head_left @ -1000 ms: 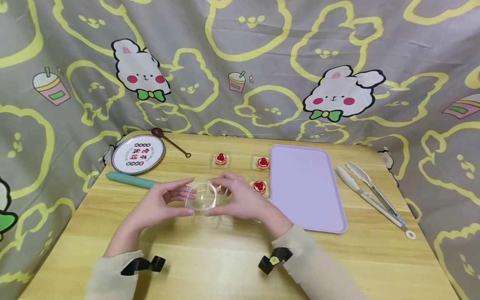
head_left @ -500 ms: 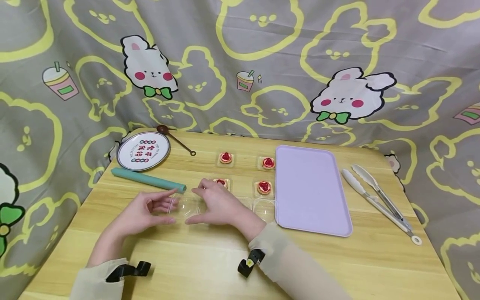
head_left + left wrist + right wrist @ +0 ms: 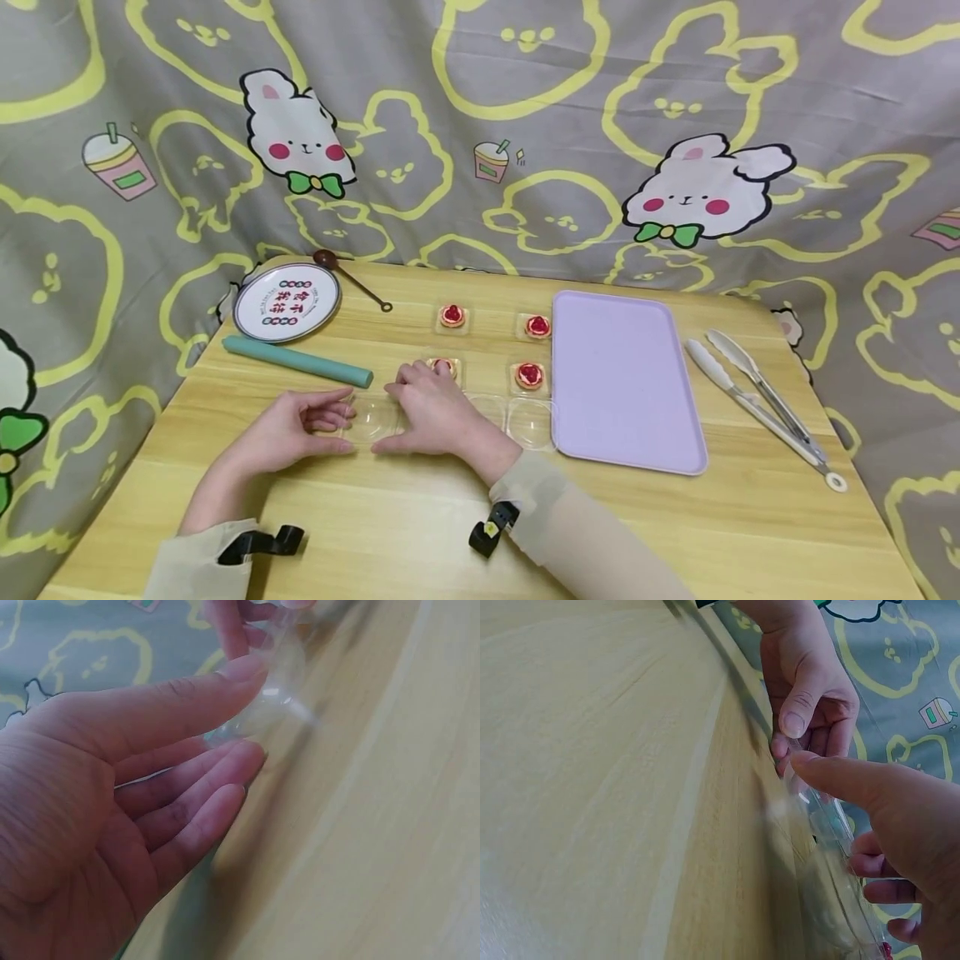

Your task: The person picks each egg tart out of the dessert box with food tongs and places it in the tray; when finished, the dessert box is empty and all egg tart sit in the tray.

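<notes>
A clear plastic domed lid point(image 3: 371, 419) lies low at the table between both hands. My left hand point(image 3: 296, 429) pinches its left edge between thumb and fingers, and my right hand point(image 3: 435, 412) holds the right side with thumb and fingers spread along it. In the right wrist view the left hand point(image 3: 814, 694) shows at the lid's far end. Two more clear domed lids, one point(image 3: 532, 422) beside the tray and one partly covered by the right wrist, sit to the right. Behind the right hand, a red-topped tart point(image 3: 444, 365) in a clear square base is partly hidden.
Other tarts point(image 3: 529, 375) on clear bases stand further back. A lilac tray point(image 3: 630, 383) is right of them, with tongs point(image 3: 757, 404) beyond. At left lie a teal roll point(image 3: 300, 360), a printed plate point(image 3: 287, 302) and a dark long-handled spoon point(image 3: 352, 280). A patterned curtain point(image 3: 555, 92) borders the table.
Both hands have moved left and lowered the clear lid towards the table, uncovering the other lids beside the tray. Over the last half second they have barely shifted.
</notes>
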Available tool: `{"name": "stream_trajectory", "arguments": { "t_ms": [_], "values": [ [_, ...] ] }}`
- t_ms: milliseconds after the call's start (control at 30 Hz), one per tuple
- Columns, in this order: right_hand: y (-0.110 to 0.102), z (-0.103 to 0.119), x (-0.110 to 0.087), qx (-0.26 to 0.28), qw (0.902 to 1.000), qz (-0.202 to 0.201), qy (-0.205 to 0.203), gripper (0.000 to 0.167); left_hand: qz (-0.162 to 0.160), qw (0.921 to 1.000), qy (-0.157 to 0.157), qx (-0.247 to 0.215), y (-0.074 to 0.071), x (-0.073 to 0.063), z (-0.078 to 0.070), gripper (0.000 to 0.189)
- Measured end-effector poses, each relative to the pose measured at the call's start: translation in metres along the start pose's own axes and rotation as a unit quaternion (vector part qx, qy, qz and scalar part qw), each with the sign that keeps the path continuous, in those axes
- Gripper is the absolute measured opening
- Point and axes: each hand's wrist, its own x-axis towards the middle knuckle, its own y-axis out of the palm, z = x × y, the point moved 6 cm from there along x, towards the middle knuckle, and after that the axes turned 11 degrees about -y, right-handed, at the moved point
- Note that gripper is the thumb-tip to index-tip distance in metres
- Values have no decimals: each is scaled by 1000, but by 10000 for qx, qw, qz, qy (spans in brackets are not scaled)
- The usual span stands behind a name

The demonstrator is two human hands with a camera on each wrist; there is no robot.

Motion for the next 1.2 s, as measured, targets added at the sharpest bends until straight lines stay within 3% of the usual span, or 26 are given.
{"name": "stream_trajectory", "arguments": {
  "t_ms": [133,267,433,633,867,1067,1200],
  "values": [
    [-5,-3,-3,186,9998,-72,12,88,-160,9997,-54,176,-4,-3,-2,85],
    [-17,-11,-9,524,9983,-216,140,91,-563,9977,-8,372,-11,-10,-8,82],
    [-35,-24,-22,964,9937,-475,320,86,-968,9927,281,661,-16,-16,-24,72],
    [-58,-42,-44,1541,9821,-1009,390,77,-1122,9881,894,557,-9,-15,-53,62],
    [-91,-69,-80,2137,9610,-1701,439,67,-1040,9846,1222,697,7,0,-83,51],
    [-117,-96,-121,2045,9531,-2165,547,63,-962,9846,1285,690,22,16,-106,51],
    [-133,-111,-148,1871,9504,-2380,711,60,-923,9818,1534,629,33,28,-120,53]
  ]
}}
